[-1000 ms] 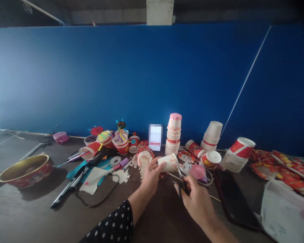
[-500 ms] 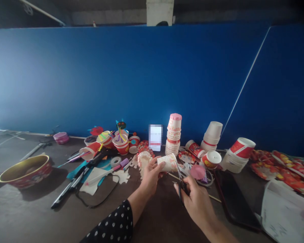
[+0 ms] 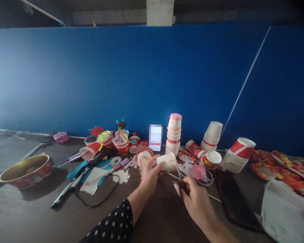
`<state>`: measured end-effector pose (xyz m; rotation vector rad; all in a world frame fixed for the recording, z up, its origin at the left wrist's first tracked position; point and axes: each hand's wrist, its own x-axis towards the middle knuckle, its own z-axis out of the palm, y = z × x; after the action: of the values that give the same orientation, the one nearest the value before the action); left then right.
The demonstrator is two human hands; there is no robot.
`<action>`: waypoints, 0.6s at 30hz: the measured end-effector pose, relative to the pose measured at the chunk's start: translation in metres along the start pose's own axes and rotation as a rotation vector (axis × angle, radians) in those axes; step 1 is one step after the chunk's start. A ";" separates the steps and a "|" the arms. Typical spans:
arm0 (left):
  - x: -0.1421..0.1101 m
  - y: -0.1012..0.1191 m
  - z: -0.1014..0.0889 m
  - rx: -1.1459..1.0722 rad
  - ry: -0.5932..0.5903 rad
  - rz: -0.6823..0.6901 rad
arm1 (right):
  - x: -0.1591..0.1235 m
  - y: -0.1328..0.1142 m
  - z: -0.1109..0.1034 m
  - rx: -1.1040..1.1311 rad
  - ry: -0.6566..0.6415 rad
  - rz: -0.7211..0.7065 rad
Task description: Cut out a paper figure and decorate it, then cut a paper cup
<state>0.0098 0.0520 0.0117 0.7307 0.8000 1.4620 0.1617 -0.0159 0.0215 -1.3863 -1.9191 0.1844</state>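
My left hand [image 3: 150, 177] grips a white paper cup [image 3: 169, 162] with red writing, which lies on its side above the table. My right hand [image 3: 197, 202] holds a pair of scissors [image 3: 180, 180] by the dark handles. Their thin blades rise to the cup's open end and touch its rim. Fingers hide part of the cup, and the handles are mostly covered by my right hand. A cut, frilled paper cup [image 3: 144, 158] stands just beyond my left hand.
Behind my hands rise stacks of paper cups [image 3: 174, 135]. To the left lie a gold-rimmed red bowl [image 3: 25, 172], a tape roll [image 3: 116, 161] and black-handled tools [image 3: 71, 184]. A dark tablet [image 3: 233, 199] and white paper [image 3: 283, 212] lie right. A blue wall [image 3: 116, 74] stands behind.
My left hand has rolled the cup slightly, tilting its open end. The scissors stay at the rim, with little movement of my right hand.
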 end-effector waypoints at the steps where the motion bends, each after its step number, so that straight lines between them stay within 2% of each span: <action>1: 0.000 0.001 0.000 0.004 0.002 0.001 | 0.000 0.000 0.000 -0.005 -0.001 -0.002; 10: 0.000 0.002 0.000 -0.013 -0.009 0.002 | 0.000 0.001 0.000 -0.018 0.011 -0.026; 15: -0.003 0.001 0.005 -0.069 -0.116 -0.129 | -0.001 0.002 0.003 -0.035 0.012 -0.068; 18: -0.006 0.002 0.007 -0.067 -0.118 -0.162 | -0.002 0.003 0.004 -0.039 0.001 -0.075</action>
<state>0.0144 0.0467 0.0172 0.6788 0.6997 1.2828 0.1614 -0.0155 0.0156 -1.3370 -1.9798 0.1110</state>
